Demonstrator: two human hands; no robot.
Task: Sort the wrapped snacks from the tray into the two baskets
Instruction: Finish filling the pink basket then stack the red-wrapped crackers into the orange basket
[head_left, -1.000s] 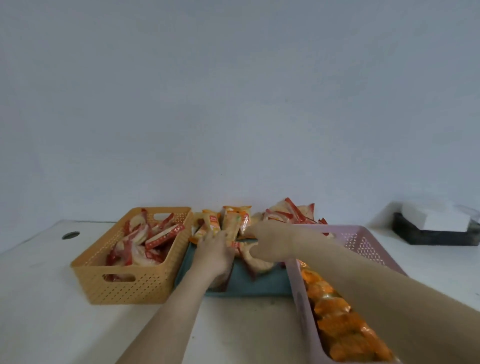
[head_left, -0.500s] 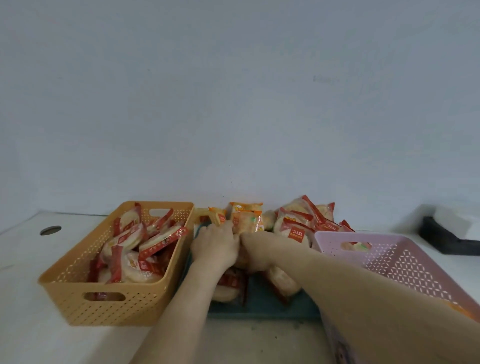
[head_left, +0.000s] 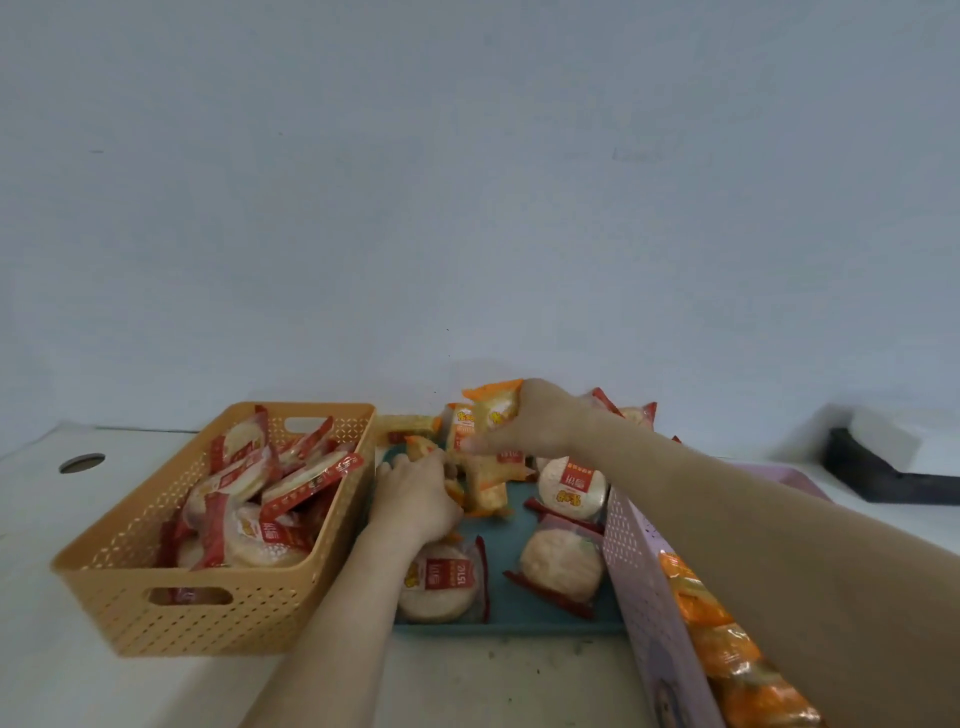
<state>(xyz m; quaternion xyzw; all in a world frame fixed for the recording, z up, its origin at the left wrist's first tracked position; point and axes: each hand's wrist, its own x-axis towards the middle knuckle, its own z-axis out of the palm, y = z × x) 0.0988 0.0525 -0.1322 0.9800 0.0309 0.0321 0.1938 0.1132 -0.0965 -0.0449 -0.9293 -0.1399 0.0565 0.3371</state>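
A teal tray (head_left: 511, 608) lies between an orange basket (head_left: 218, 618), full of red-wrapped round cakes, and a pink basket (head_left: 644, 587) holding orange-wrapped snacks. Round red-wrapped cakes (head_left: 563, 569) and orange packets (head_left: 485, 491) lie on the tray. My right hand (head_left: 540, 418) is at the tray's far end, shut on an orange snack packet (head_left: 496, 408) lifted above the pile. My left hand (head_left: 418, 493) rests low on the tray's left side, fingers curled over an orange packet (head_left: 421, 447).
A black tray with a white box (head_left: 883, 462) sits on the white table at far right. A round cable hole (head_left: 81, 462) is at far left. The wall stands right behind the tray.
My right hand has risen toward the back of the tray with an orange packet in it. My left hand stays on the left side of the tray. The view tilted down.
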